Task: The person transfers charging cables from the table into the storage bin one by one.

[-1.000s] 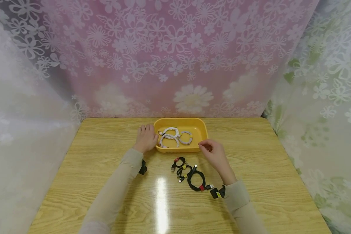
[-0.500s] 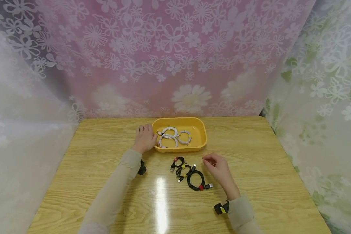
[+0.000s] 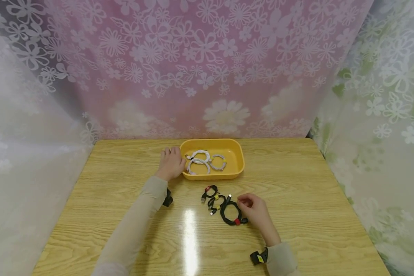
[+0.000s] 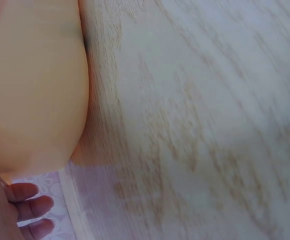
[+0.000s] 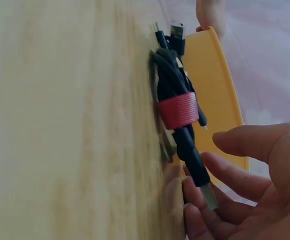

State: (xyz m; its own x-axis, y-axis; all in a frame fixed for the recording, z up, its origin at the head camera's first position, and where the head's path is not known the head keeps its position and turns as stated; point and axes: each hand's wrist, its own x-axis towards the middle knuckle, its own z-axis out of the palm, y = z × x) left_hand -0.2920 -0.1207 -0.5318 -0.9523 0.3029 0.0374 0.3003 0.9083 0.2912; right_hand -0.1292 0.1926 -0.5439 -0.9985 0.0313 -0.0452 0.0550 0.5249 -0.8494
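Note:
My left hand (image 3: 172,163) holds the left rim of a yellow plastic bin (image 3: 236,168); in the left wrist view several fingertips (image 4: 35,207) show past the bin's end. Just right of a large coiled black USB cable (image 3: 224,218) is my right hand (image 3: 256,211). Its thumb and fingers are parted beside the cable's USB plug in the right wrist view, gripping nothing. A red strap (image 5: 178,110) binds this coil. Farther left lie a small black cable with yellow straps (image 3: 216,205) and another with a red strap (image 3: 210,191).
Inside the bin, toward its left and middle, rest two white coiled cables (image 3: 199,166) and a grey one with a yellow tie (image 3: 218,162). The wooden table (image 3: 124,230) ends at a pink floral curtain (image 3: 172,69) behind.
From the bin's front right corner, my right hand has come back toward me, then down to the large black cable. My left hand has stayed at the bin's left rim.

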